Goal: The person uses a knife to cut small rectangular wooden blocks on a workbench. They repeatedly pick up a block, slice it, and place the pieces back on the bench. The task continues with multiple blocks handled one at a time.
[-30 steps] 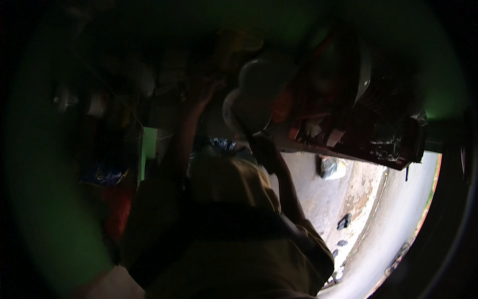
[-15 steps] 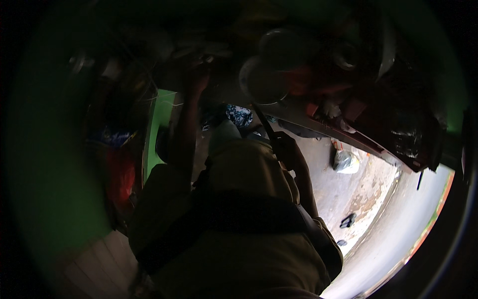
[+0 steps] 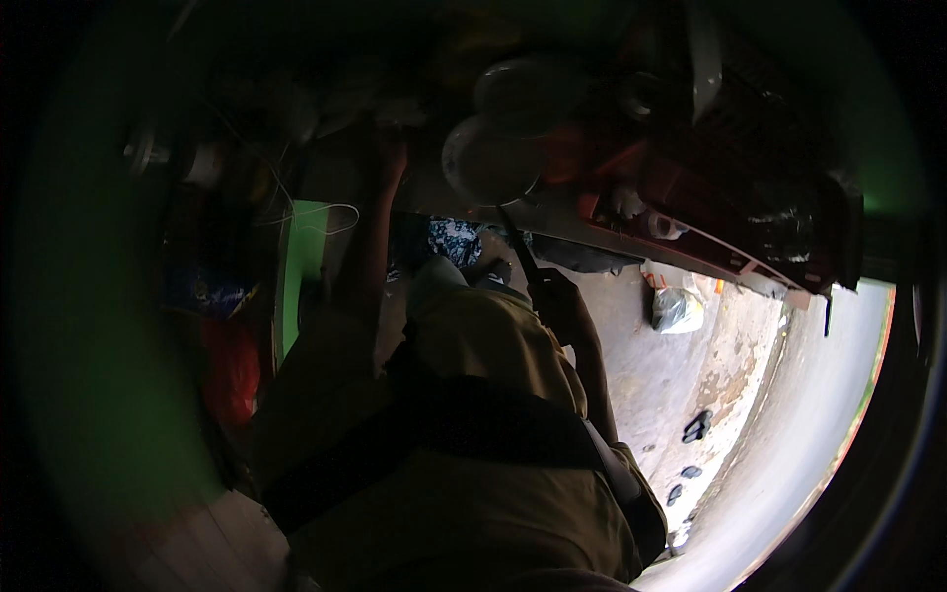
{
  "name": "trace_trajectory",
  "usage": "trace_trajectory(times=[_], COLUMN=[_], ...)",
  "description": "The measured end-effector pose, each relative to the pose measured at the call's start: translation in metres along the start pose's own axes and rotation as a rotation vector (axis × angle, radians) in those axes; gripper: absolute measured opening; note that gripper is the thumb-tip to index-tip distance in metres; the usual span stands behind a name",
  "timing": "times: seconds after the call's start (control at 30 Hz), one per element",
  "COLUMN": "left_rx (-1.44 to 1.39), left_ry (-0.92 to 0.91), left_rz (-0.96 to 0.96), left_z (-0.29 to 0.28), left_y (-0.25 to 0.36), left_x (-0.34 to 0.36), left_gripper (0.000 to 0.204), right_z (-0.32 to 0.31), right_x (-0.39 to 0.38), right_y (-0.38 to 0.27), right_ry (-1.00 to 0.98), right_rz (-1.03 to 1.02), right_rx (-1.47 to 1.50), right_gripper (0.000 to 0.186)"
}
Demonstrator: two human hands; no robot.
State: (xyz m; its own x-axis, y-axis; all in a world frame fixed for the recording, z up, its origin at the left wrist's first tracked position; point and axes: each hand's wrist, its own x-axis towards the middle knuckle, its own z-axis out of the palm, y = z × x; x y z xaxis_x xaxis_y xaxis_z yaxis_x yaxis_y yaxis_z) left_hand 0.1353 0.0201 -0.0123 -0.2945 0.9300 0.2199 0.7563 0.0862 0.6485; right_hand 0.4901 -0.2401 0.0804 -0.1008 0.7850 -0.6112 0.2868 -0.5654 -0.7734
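My right hand (image 3: 554,301) grips a long dark utensil (image 3: 518,247), too dim to identify; its far end is at the lower rim of a round pan or bowl (image 3: 488,158). A second round dish (image 3: 523,94) sits just beyond that one. On the left, my left arm stretches up to the dark counter, where my left hand (image 3: 390,143) is near some indistinct pale items (image 3: 365,118) left of the round vessels; its fingers are lost in shadow.
A red rack or crate (image 3: 671,197) stands at the right. Below lie a plastic bag (image 3: 676,308), patterned cloth (image 3: 454,242) and dark footwear (image 3: 697,426) on the floor. At left are a red bag (image 3: 229,365), a blue packet (image 3: 207,291), thin cables and green walls.
The view has shifted, showing more floor beneath the counter. The utensil's far end has drawn back from inside the round vessel to its lower rim as my right hand moved.
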Motion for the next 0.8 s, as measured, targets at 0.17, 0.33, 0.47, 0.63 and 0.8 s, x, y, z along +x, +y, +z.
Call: trace_trajectory(times=[0.17,0.33,0.47,0.63,0.8], left_rx=[-0.144,-0.106,-0.183,-0.095,0.136], left_ry=[-0.271,-0.498,-0.159,0.092,0.323], left_rz=[0.147,0.141,0.151,-0.230,0.249], left_z=[0.010,0.010,0.021,-0.060,-0.044], left_y=[0.105,0.210,0.095,-0.015,-0.111], left_x=[0.026,0.044,0.038,-0.031,-0.029], left_gripper=[0.049,0.044,0.051,0.047,0.053], right_z=[0.013,0.017,0.014,0.025,0.028], right_x=[-0.011,-0.016,-0.019,-0.005,0.016], right_y=[0.014,0.018,0.022,0.037,0.033], right_ry=[0.036,0.045,0.030,-0.055,-0.194], right_rz=[-0.037,-0.054,-0.028,-0.049,-0.248], right_rx=[0.075,0.037,-0.028,-0.057,-0.189], right_gripper=[0.024,0.024,0.023,0.023,0.022])
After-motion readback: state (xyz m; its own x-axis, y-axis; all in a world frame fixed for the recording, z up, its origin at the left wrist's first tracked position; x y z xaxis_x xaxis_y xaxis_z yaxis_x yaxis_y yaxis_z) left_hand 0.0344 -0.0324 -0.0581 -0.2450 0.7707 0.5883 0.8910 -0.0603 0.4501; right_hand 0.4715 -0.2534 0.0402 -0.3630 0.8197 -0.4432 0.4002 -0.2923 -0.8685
